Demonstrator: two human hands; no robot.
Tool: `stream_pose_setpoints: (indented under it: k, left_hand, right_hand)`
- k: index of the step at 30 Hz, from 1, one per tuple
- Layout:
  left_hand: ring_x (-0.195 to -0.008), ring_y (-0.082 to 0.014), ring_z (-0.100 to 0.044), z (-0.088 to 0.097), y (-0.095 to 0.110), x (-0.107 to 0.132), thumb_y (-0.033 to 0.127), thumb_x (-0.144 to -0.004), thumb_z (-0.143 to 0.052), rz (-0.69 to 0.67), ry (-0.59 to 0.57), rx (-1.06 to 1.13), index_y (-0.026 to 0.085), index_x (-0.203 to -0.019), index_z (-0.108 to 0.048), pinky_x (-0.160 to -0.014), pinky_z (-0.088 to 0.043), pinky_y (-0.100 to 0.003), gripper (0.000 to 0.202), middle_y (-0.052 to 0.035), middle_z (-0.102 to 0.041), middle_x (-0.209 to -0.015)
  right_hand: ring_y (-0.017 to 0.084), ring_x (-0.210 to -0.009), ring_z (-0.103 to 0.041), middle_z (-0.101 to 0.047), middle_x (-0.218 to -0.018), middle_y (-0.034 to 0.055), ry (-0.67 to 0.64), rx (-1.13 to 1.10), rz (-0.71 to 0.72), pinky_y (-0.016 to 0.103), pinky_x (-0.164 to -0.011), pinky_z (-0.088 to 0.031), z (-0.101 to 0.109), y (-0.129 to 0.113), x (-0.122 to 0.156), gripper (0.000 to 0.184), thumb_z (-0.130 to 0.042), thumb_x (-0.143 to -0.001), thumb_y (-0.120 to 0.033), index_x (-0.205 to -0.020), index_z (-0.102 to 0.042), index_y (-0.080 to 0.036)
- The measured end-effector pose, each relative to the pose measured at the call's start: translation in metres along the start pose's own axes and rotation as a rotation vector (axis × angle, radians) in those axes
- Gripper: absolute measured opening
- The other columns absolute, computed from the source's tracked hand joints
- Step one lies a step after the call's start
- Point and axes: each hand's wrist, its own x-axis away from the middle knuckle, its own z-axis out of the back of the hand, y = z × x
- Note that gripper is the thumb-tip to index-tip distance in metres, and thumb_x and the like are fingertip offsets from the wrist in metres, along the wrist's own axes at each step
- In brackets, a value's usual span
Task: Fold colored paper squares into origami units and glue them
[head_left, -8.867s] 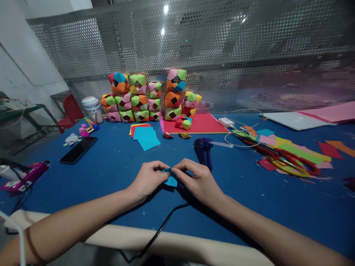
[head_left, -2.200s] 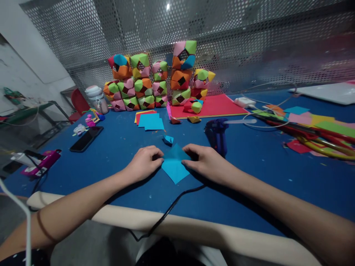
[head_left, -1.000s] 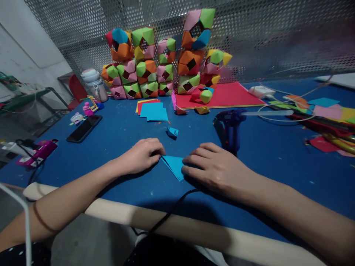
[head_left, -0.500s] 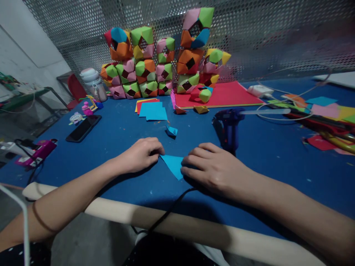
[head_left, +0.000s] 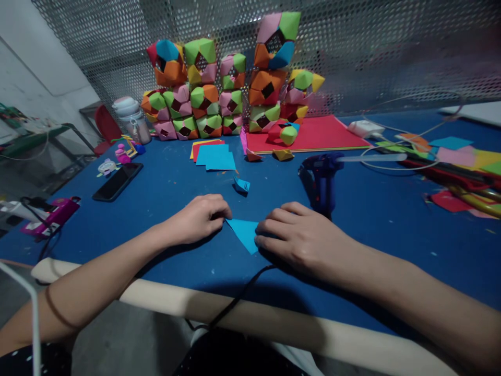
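Note:
A blue paper triangle (head_left: 245, 233), folded, lies on the blue table between my hands. My left hand (head_left: 201, 219) pinches its left corner between thumb and fingers. Over its right part rests my right hand (head_left: 295, 232), fingers curled and pressed together on the paper, so that corner is hidden. Just beyond them sits a small folded blue paper piece (head_left: 241, 185). Farther back is a loose stack of square paper sheets (head_left: 215, 155), blue ones on top. Small folded red (head_left: 253, 155) and orange (head_left: 283, 154) pieces lie to the right of the stack.
A blue glue gun (head_left: 324, 183) stands beyond my right hand, its black cord crossing the padded table edge (head_left: 172, 298). Stacked paper modules (head_left: 207, 99) line the mesh back. A phone (head_left: 118, 181) and a bottle (head_left: 131, 120) are left; paper scraps (head_left: 456, 156) and scissors-like yellow handles (head_left: 475, 196) right.

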Motion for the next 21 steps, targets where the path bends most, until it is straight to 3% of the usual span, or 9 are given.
stream_pose_setpoints:
  k: [21]
  left_hand:
    - [-0.08, -0.013, -0.053, 0.0018, 0.0005, -0.0001, 0.005, -0.077, -0.046, -0.006, -0.033, -0.054, 0.014, -0.084, -0.06, -0.073, -0.042, -0.025, 0.017, -0.0026, -0.058, -0.083]
  right_hand:
    - [0.02, -0.075, -0.045, -0.062, -0.08, 0.0082, 0.017, -0.005, 0.016, 0.035, -0.069, -0.028, -0.0016, 0.0003, 0.0011, 0.031, -0.034, -0.092, -0.018, -0.09, -0.065, -0.016]
